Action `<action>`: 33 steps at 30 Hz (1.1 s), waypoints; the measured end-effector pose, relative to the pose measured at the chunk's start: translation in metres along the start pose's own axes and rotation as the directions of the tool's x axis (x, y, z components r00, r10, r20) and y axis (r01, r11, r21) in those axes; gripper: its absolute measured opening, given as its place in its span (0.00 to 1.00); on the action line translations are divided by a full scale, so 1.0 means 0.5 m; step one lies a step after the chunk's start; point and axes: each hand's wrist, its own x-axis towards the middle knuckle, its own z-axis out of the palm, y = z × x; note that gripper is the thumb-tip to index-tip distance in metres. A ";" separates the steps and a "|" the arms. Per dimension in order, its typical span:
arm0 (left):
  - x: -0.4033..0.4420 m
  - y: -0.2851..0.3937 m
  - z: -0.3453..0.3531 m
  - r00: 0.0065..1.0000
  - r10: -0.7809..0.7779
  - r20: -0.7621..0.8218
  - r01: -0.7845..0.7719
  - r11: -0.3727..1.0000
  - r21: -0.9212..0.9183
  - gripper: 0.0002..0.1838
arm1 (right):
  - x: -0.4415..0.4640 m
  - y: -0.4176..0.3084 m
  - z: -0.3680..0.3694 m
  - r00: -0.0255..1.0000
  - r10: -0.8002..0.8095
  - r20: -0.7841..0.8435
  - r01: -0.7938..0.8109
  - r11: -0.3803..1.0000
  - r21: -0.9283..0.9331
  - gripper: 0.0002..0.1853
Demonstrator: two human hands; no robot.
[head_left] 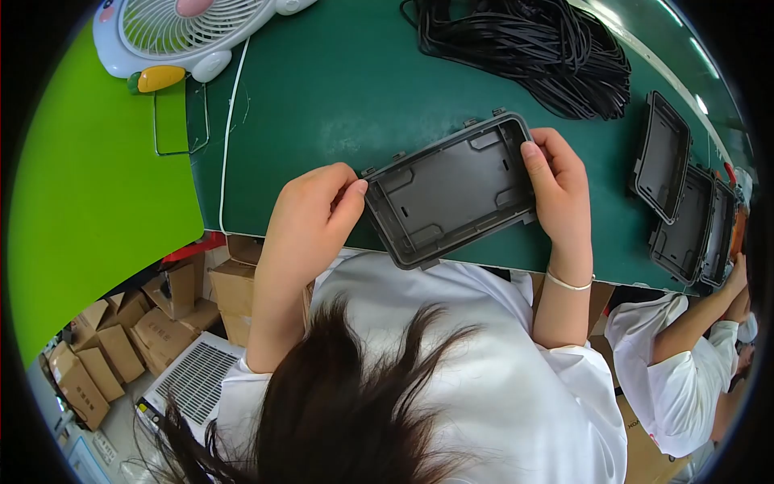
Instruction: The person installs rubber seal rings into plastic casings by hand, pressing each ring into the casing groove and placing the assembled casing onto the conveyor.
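Note:
A dark grey plastic case half (455,189), shallow and rectangular with latch tabs along its edges, is held over the front of the green table, its hollow side facing up. My left hand (322,206) pinches its left corner between thumb and fingers. On the opposite short side, my right hand (558,179) grips the rim, with the thumb on top and the fingers around the outer wall. The case is tilted, its right end farther from my body. Its underside is hidden.
A bundle of black cable (536,52) lies at the back of the green table (306,97). Similar case halves (665,157) rest at the right, near another person's arm (697,323). A white fan (189,36) stands at the back left. Cardboard boxes (161,331) sit on the floor.

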 end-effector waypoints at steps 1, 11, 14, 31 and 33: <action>0.001 -0.002 -0.002 1.000 -0.016 0.021 0.017 1.000 -0.027 0.09 | 0.000 -0.002 0.000 1.000 0.002 -0.002 -0.002 1.000 -0.005 0.09; 0.011 -0.074 0.020 0.960 -0.115 0.256 0.223 0.863 -0.453 0.12 | 0.002 -0.004 0.002 1.000 0.008 0.001 -0.008 1.000 0.001 0.08; 0.011 -0.079 0.026 0.962 -0.090 0.257 0.211 0.842 -0.497 0.13 | 0.001 -0.002 0.002 1.000 0.001 0.000 -0.001 1.000 -0.025 0.08; -0.042 -0.045 0.064 0.933 -0.267 0.240 0.359 0.676 -0.643 0.23 | -0.001 -0.005 0.020 0.997 -0.057 -0.044 0.062 0.989 0.135 0.15; -0.034 -0.046 0.058 0.908 -0.286 0.306 0.419 0.624 -0.660 0.24 | -0.003 -0.003 0.015 0.999 -0.031 -0.004 0.032 0.992 0.119 0.17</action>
